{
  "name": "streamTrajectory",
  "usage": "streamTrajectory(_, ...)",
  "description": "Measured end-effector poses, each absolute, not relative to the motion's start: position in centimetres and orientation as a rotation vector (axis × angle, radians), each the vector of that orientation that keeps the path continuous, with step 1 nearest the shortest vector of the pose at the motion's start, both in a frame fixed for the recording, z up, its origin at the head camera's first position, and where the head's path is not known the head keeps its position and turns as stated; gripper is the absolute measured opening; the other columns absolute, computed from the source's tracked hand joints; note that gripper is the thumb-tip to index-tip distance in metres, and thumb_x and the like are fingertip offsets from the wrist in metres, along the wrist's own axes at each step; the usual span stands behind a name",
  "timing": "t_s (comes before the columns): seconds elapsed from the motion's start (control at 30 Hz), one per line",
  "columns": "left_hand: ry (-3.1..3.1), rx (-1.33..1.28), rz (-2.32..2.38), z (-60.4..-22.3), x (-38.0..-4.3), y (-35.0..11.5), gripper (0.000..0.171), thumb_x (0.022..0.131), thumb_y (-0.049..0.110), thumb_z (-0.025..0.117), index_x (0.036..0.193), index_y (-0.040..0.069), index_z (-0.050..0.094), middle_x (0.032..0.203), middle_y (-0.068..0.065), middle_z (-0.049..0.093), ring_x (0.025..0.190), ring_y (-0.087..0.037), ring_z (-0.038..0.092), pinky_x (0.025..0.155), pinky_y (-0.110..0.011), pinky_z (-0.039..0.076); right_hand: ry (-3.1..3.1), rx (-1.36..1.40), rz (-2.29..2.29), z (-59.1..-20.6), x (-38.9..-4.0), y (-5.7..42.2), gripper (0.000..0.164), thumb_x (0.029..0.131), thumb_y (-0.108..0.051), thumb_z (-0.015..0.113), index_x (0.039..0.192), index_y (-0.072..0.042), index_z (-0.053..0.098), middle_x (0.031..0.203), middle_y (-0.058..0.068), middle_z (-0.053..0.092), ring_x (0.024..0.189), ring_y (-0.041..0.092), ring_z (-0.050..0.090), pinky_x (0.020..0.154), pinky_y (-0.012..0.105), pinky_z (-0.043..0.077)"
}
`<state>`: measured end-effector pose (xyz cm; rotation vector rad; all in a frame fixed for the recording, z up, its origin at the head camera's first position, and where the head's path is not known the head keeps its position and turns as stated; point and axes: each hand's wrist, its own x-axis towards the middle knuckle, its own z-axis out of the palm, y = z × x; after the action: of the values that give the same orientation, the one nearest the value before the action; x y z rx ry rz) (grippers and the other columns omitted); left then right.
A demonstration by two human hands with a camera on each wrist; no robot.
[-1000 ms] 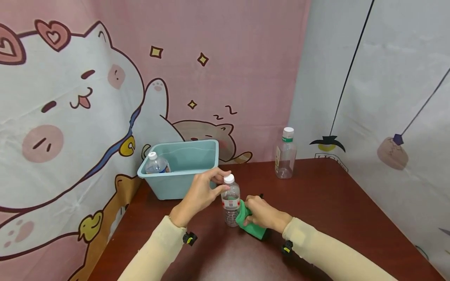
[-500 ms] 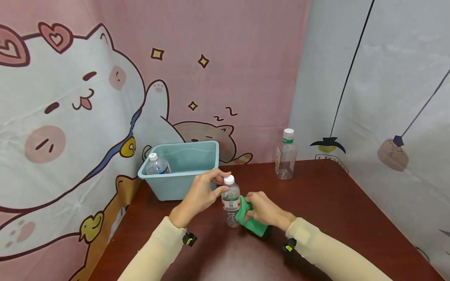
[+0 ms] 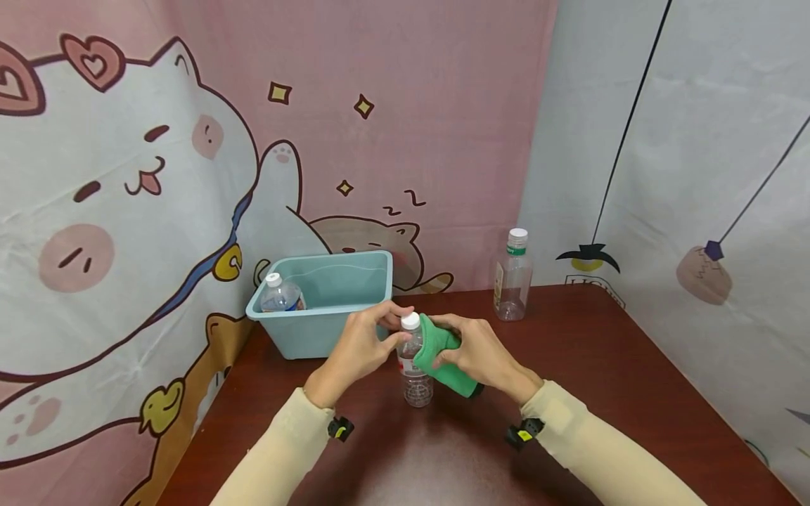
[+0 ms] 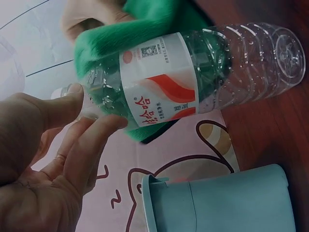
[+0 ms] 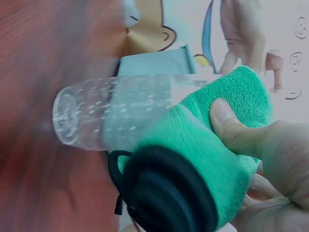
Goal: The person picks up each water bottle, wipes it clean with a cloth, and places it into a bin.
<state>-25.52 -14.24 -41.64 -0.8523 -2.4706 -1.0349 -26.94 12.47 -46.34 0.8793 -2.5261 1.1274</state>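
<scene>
A clear plastic bottle [image 3: 418, 390] with a white cap stands upright on the table before me. My left hand [image 3: 359, 346] pinches it near the cap between thumb and fingers. In the left wrist view, the bottle's white label [image 4: 159, 82] carries red markings. My right hand [image 3: 484, 353] grips a fuzzy green cloth [image 3: 457, 372] and holds it against the bottle's upper right side. Seen from the right wrist, the thumb presses the cloth [image 5: 193, 140], whose near end has a black band [image 5: 169, 191] and a loop.
A light blue plastic bin [image 3: 316, 334] stands at the back left, with another capped bottle [image 3: 278, 299] inside. Toward the back right of the brown table [image 3: 607, 393] stands a clear bottle [image 3: 514, 288] with a green neck ring. A cartoon-printed curtain [image 3: 443, 140] hangs behind.
My right hand has moved the green cloth up along the bottle, from beside its lower half to just below the cap. My left hand keeps its hold near the cap.
</scene>
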Motion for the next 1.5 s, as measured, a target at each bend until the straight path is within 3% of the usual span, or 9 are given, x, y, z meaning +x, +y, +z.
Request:
streamTrajectory(0.27, -2.451, -0.843, -1.009, -41.8, -25.4, -14.2, 0.042, 0.097, 0.001, 0.095, 0.135, 0.013, 0.082, 0.107, -0.006, 0.085, 0.098, -0.023, 0.085, 0.089, -0.037, 0.07, -2.398, 0.848, 1.276, -44.5, -26.3, 11.8, 0.059, 0.092, -0.021, 0.102, 0.146, -0.008, 0.081, 0.127, 0.009, 0.088, 0.096, 0.013, 0.081, 0.083, 0.028, 0.067)
streamTrajectory(0.67, -2.479, -0.848, -1.034, -41.9, -25.4, -14.5, 0.042, 0.099, -0.001, 0.091, 0.138, 0.013, 0.082, 0.107, -0.006, 0.087, 0.101, -0.025, 0.086, 0.09, -0.035, 0.07, -2.455, 0.929, 1.237, -44.9, -26.3, 11.2, 0.057, 0.101, -0.028, 0.092, 0.155, -0.016, 0.077, 0.148, 0.003, 0.08, 0.123, 0.022, 0.077, 0.094, 0.033, 0.066)
streamTrajectory(0.97, -2.472, -0.865, -1.05, -42.0, -25.5, -14.6, 0.043, 0.1, 0.003, 0.092, 0.141, 0.015, 0.082, 0.106, -0.004, 0.086, 0.1, -0.024, 0.086, 0.086, -0.03, 0.068, -2.458, 0.93, 1.201, -44.8, -26.2, 11.5, 0.055, 0.097, -0.021, 0.096, 0.148, -0.011, 0.081, 0.139, 0.004, 0.082, 0.112, 0.019, 0.082, 0.089, 0.029, 0.068)
streamTrajectory(1.17, -2.444, -0.898, -1.074, -41.7, -25.7, -14.5, 0.046, 0.1, 0.006, 0.093, 0.143, 0.013, 0.08, 0.11, -0.007, 0.088, 0.097, -0.024, 0.085, 0.081, -0.038, 0.071, -2.513, 0.909, 1.081, -45.2, -26.4, 12.2, 0.059, 0.093, -0.019, 0.1, 0.148, -0.005, 0.08, 0.134, 0.008, 0.084, 0.107, 0.018, 0.082, 0.086, 0.027, 0.067)
streamTrajectory(1.27, -2.438, -0.891, -1.067, -41.7, -25.6, -14.5, 0.047, 0.099, 0.006, 0.093, 0.144, 0.014, 0.08, 0.11, -0.007, 0.088, 0.097, -0.023, 0.085, 0.082, -0.035, 0.07, -2.54, 0.93, 1.027, -46.1, -26.7, 12.5, 0.061, 0.092, -0.019, 0.101, 0.147, -0.003, 0.08, 0.129, 0.008, 0.086, 0.104, 0.017, 0.082, 0.084, 0.026, 0.067)
streamTrajectory(1.5, -2.443, -0.864, -1.046, -41.9, -25.3, -14.5, 0.046, 0.099, 0.009, 0.095, 0.143, 0.017, 0.081, 0.109, -0.004, 0.089, 0.098, -0.021, 0.085, 0.081, -0.027, 0.064, -2.607, 1.01, 0.942, -49.0, -27.1, 12.9, 0.041, 0.091, -0.018, 0.101, 0.129, -0.005, 0.089, 0.119, 0.006, 0.088, 0.104, 0.014, 0.083, 0.083, 0.024, 0.067)
